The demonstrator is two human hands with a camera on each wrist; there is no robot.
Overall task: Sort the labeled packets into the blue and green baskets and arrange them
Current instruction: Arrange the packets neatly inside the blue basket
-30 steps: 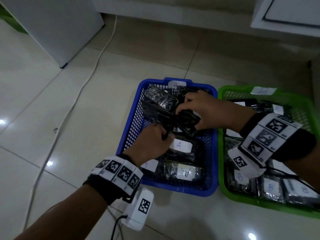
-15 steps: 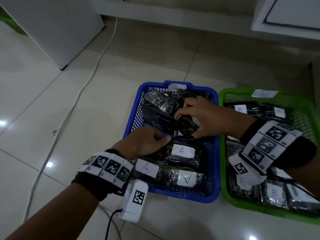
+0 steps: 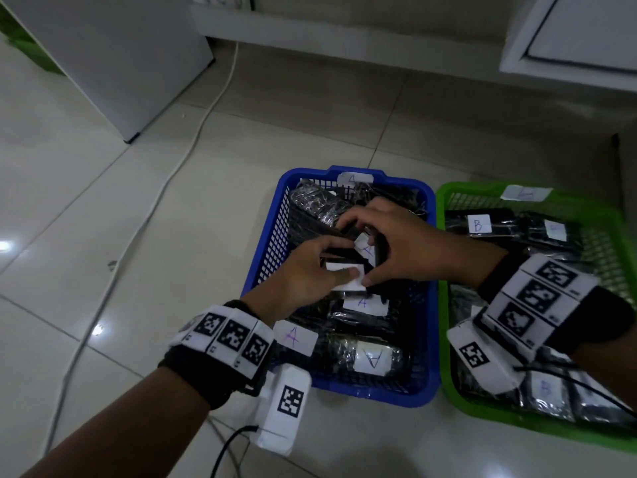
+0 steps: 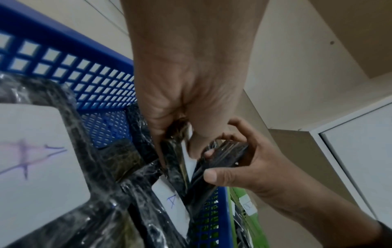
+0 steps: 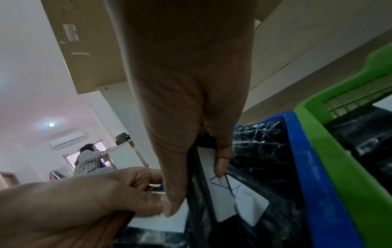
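A blue basket (image 3: 420, 391) holds several black plastic-wrapped packets with white labels marked A (image 3: 362, 302). Beside it on the right, a green basket (image 3: 448, 401) holds packets labelled B (image 3: 479, 224). Both hands meet over the middle of the blue basket. My left hand (image 3: 310, 267) pinches a black packet with a white label (image 3: 346, 272), also seen as a packet (image 4: 176, 156) in the left wrist view. My right hand (image 3: 396, 246) grips an upright black packet labelled A (image 5: 224, 189), fingers curled over its top edge; the packet (image 4: 224, 156) shows edge-on in the left wrist view.
The baskets stand side by side on a pale tiled floor (image 3: 138, 236). A white cable (image 3: 165, 181) runs across the floor on the left, past a white cabinet (image 3: 113, 53). A white unit (image 3: 568, 32) stands at the back right. A seated person (image 5: 87, 159) is far off.
Both hands have drawn together over the middle of the blue basket. The packets they hold now stand on edge, side by side, with white labels showing between the fingers.
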